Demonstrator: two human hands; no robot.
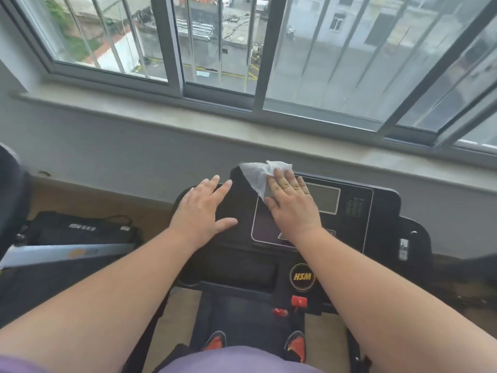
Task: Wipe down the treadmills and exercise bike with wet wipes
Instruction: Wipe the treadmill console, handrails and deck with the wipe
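Pressing flat on the black treadmill console [376, 211], the right hand [291, 204] is seen with fingers straight and together, and a thin white wet wipe [256, 175] is pinned beneath the fingertips, its loose corners spilling out past them toward the window. The wipe is laid over the upper left part of the grey-bordered display panel [322, 197]. The console's long axis runs left to right across the view, and most of its unwiped-looking face is stretched away to the right of the wipe, so a sweep to the right is judged the likely call. The left hand [203, 208] is spread open, palm down, on the console's rounded left end, nothing held, seemingly bracing. The right hand is plainly the nearer to the display.
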